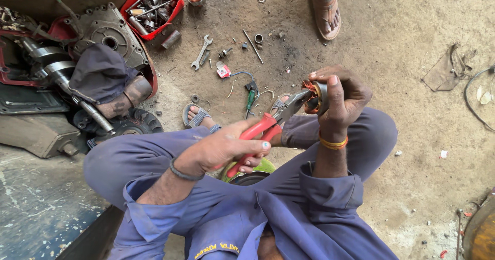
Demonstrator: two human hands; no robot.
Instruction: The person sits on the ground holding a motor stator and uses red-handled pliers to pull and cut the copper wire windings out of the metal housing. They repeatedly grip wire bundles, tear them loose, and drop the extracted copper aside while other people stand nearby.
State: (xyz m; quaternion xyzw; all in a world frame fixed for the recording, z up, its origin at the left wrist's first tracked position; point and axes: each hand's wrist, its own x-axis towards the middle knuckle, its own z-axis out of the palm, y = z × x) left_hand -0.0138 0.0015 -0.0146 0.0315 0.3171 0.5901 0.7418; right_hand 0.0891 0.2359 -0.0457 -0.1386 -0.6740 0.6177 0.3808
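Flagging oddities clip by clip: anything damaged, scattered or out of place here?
Yes. Frayed copper wire sticks out of the round coil part in the right hand, where the red-handled pliers bite. An open-end wrench, a green screwdriver and washers lie loose on the dirt floor.

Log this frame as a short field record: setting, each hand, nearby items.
setting: person seated on a dirt floor, blue workwear
left hand: grips the red handles of pliers
right hand: holds a small round part with copper windings
contact: plier tips meet the part
nearby: spanner, green screwdriver, red tray of parts, engine casing
other person: sandalled foot at the top edge
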